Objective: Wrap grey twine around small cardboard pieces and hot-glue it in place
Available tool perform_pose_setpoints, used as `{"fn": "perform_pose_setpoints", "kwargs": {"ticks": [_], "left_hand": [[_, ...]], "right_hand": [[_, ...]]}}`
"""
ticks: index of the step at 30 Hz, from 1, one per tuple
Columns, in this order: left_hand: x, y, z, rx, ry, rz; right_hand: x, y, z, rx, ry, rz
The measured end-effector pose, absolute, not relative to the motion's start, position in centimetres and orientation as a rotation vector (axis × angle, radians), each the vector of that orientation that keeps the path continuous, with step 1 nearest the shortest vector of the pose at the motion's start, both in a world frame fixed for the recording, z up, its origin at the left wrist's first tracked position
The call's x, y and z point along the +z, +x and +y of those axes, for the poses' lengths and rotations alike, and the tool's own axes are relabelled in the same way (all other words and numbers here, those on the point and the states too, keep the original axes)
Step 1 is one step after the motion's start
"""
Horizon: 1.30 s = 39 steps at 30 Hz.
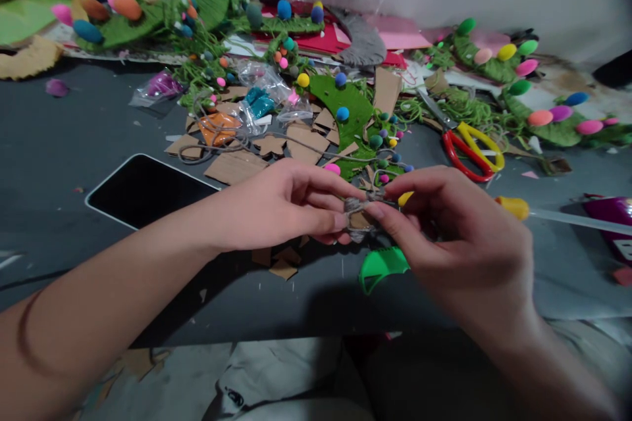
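Note:
Between my two hands is a small cardboard piece (361,220) partly wrapped in grey yarn. My left hand (301,207) pinches its left end between thumb and fingers. At its upper right edge, my right hand (444,230) pinches the grey yarn with thumb and forefinger close to the cardboard. A loose strand of grey yarn (316,148) runs from the work back across the cardboard scraps. Just below the hands lies a green plastic cutter-like piece (382,268). The far side of the wrapped piece is hidden by my fingers.
Left of the hands lies a phone (148,191). Cardboard scraps (237,166) and small clay bags (220,127) sit behind. Scissors (471,145) with red and yellow handles lie at right, near a yellow-handled tool (513,208). Green yarn-wrapped shapes with coloured balls (128,8) line the wall.

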<state>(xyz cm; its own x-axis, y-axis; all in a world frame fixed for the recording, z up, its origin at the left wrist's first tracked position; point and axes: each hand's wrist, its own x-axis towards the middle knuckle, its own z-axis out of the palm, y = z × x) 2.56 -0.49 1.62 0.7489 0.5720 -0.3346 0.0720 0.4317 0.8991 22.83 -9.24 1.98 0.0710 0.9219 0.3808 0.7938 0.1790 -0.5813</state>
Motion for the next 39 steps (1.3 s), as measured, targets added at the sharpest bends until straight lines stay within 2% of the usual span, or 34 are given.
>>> {"fn": "perform_pose_setpoints", "kwargs": {"ticks": [11,39], "left_hand": [[1.90,2.45,-0.46,0.312,1.125,0.691],[2.01,2.57,-0.73,0.270,1.124,0.716]], "right_hand": [[2.43,22.85,-8.96,0.457,-1.667,-1.642],[2.27,22.71,-8.52,0.492,-1.662,-1.656]]}}
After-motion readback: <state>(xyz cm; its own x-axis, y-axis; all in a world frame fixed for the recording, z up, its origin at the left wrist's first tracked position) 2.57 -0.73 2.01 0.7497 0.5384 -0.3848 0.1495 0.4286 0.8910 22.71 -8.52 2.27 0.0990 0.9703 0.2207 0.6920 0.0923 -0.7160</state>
